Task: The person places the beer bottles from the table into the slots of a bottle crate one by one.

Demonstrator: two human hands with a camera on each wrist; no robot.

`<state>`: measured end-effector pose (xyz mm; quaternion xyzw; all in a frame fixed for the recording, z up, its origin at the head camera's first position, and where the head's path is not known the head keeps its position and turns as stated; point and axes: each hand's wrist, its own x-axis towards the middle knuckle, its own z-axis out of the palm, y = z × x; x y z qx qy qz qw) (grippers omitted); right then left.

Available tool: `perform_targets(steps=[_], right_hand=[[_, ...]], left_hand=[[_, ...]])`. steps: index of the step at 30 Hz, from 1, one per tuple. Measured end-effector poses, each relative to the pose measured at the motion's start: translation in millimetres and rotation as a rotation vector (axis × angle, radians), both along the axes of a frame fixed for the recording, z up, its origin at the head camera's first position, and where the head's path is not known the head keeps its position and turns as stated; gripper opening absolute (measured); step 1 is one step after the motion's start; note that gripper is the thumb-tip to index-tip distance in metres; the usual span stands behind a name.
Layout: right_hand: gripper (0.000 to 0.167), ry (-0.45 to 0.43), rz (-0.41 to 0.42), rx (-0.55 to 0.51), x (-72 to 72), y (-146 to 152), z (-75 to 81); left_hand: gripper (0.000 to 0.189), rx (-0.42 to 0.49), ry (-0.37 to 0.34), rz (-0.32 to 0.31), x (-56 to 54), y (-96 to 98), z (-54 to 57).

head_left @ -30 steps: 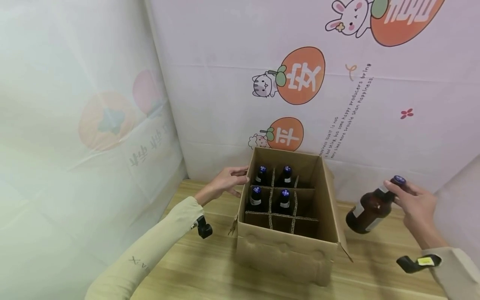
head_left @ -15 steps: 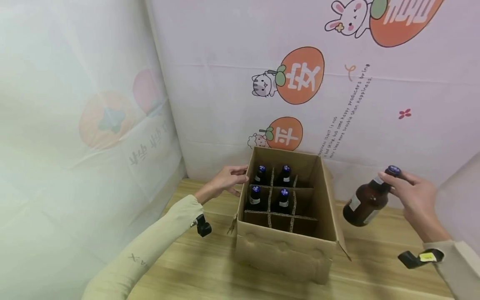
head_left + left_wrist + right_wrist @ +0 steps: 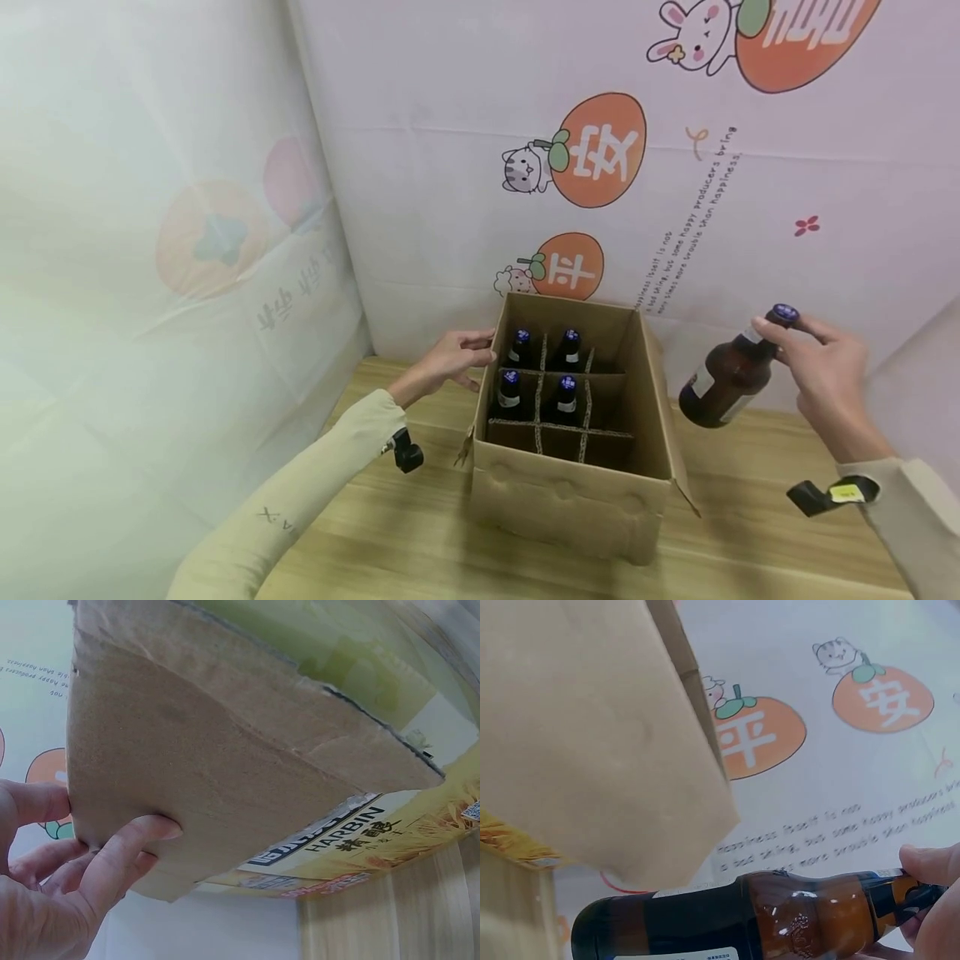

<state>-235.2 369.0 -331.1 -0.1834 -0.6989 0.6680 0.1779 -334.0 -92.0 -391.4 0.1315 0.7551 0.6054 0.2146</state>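
My right hand point(image 3: 832, 375) pinches a brown beer bottle point(image 3: 731, 379) by its neck, just below the blue cap. The bottle hangs tilted above the table, right of the cardboard box point(image 3: 570, 504). In the right wrist view the bottle point(image 3: 780, 919) lies across the bottom with its pale labels partly showing. My left hand point(image 3: 453, 362) touches the box's left side near the back corner. Up close, its fingertips point(image 3: 161, 825) rest against the brown flap point(image 3: 202, 750). Several blue-capped bottles point(image 3: 567, 396) stand in the box's left and middle compartments.
Cardboard dividers point(image 3: 558, 427) split the box; its right column and front row hold no bottles. Folded-out flaps point(image 3: 684, 492) stick out at the sides. A wooden table point(image 3: 375, 517) lies underneath, and a printed cloth point(image 3: 420, 192) hangs behind.
My right hand has lifted the beer bottle higher and shifted it slightly left, toward the box. The left hand stays at the box's side.
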Motion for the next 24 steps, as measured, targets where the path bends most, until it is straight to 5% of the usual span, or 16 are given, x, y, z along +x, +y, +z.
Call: perform_targets(steps=[7,14,24], right_hand=[[0.077,0.018,-0.019,-0.006,-4.2,-9.6,23.5],[0.063,0.074,0.025,-0.127,-2.9,-24.4,43.0],[0.053,0.155,0.088,-0.121,-8.1,-56.1,64.6]], left_hand=[[0.062,-0.002,0.0,-0.003,-0.2,0.7,-1.0],[0.062,0.009,0.01,-0.001,0.8,0.7,-1.0],[0.062,0.008,0.009,0.0,0.2,-0.5,-1.6]])
